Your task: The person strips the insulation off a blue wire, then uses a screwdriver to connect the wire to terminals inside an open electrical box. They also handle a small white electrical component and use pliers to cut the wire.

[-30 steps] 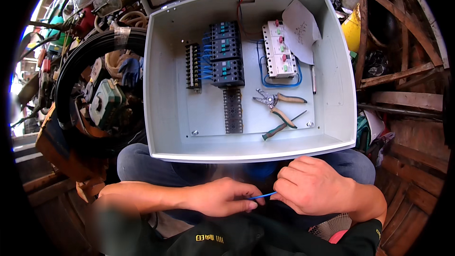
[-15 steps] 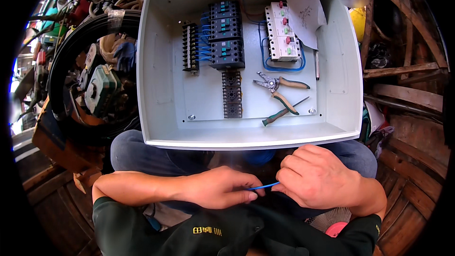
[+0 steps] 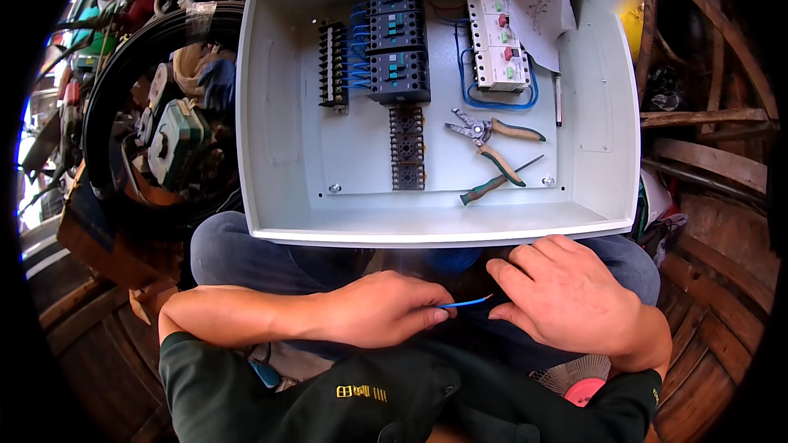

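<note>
My left hand (image 3: pixel 398 305) is closed on a short blue wire (image 3: pixel 468 303), whose far end shows a bit of bare copper. My right hand (image 3: pixel 548 291) is open just right of that end, thumb and fingers apart, not holding it. Beyond both hands sits a grey metal enclosure (image 3: pixel 345 234). In it are a black terminal strip (image 3: pixel 332 63), dark contactors (image 3: pixel 397 41) with blue wires, relay sockets (image 3: pixel 407 148), white breakers (image 3: pixel 497 37), a paper sheet (image 3: pixel 538 8), a pen (image 3: pixel 558 102), wire strippers (image 3: pixel 496 143) and a screwdriver (image 3: pixel 484 192).
A large black cable coil (image 3: pixel 107 139) lies left of the enclosure among clutter and a cardboard piece (image 3: pixel 111 254). Wooden frames (image 3: pixel 706 119) and yellow items (image 3: pixel 628 16) are at the right. My jeans-covered legs (image 3: pixel 246 250) are under my forearms, with a round fan-like grille (image 3: pixel 574 377) below.
My right hand's fingers have opened and let go of the wire, whose bare end is now visible. My left hand still holds it. The enclosure appears higher in the picture.
</note>
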Tool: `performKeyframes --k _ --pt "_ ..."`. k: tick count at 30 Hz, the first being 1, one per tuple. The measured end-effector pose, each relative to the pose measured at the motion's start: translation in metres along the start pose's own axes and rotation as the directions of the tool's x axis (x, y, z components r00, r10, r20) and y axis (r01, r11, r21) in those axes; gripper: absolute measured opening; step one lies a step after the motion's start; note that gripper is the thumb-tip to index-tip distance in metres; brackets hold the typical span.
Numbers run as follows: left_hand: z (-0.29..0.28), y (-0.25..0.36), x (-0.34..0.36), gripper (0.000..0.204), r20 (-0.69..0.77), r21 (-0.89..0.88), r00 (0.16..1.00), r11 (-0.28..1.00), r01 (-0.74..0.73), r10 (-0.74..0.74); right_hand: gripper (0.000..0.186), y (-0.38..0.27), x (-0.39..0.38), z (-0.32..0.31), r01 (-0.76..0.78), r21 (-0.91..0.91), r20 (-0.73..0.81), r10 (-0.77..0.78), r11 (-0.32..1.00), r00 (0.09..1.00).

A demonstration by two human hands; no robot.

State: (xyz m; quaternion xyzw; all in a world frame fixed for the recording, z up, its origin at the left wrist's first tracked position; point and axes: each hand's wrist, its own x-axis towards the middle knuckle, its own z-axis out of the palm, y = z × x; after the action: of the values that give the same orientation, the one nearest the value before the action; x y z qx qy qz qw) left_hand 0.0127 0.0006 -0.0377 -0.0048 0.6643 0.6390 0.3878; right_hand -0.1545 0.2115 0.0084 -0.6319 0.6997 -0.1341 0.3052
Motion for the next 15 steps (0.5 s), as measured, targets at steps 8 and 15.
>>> performKeyframes --k 8,15 --pt "0.0012 -0.0019 -0.0002 0.025 -0.014 0.014 1.000 1.000 -0.022 0.022 0.046 -0.0011 0.0007 -0.0006 -0.006 -0.020 0.004 0.006 1.000 1.000" --pt "0.0011 -0.0020 -0.0003 0.025 -0.007 0.032 1.000 0.999 -0.020 0.020 0.047 -0.0010 0.0012 -0.0013 -0.006 -0.023 0.009 0.006 1.000 1.000"
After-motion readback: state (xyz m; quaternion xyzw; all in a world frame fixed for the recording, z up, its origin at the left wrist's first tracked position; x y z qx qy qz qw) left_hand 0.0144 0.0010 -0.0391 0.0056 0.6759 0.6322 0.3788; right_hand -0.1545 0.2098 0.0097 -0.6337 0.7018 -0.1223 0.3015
